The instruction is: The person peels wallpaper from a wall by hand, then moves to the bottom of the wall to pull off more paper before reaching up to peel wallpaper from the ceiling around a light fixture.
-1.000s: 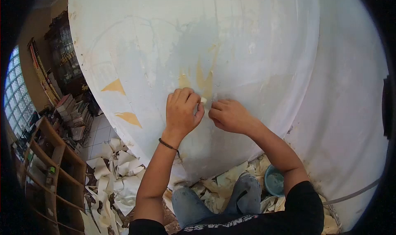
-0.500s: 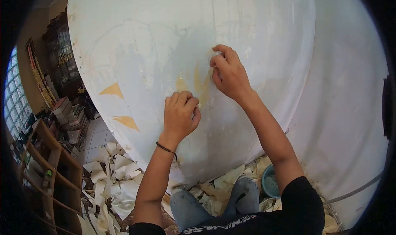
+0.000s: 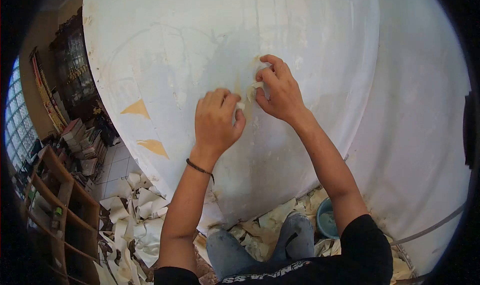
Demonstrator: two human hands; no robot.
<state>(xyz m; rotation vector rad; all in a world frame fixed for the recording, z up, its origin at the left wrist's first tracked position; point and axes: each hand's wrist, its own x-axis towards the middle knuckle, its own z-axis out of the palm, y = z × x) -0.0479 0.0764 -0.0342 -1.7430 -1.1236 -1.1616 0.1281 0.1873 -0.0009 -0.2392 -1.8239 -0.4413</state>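
Note:
A white plastered wall (image 3: 310, 30) fills the view, with yellowish scraps of old wallpaper still stuck to it. My left hand (image 3: 216, 121) presses against the wall and pinches a small pale wallpaper scrap (image 3: 241, 105) between thumb and fingers. Just to its right, my right hand (image 3: 278, 91) is curled on the wall, its fingertips gripping a small flap of wallpaper (image 3: 254, 88). The two hands are almost touching. A dark cord bracelet (image 3: 198, 167) circles my left wrist.
Torn wallpaper strips (image 3: 137, 220) litter the floor at the wall's foot. A blue bucket (image 3: 327, 222) stands by my right knee. Wooden shelves (image 3: 55, 205) and stacked books (image 3: 80, 135) are at the left, near a glass-block window (image 3: 17, 120). Two triangular paper patches (image 3: 136, 108) remain lower left.
My right hand rose from beside the left hand up the wall, then curled down on a flap. My left hand has shifted upward to meet it.

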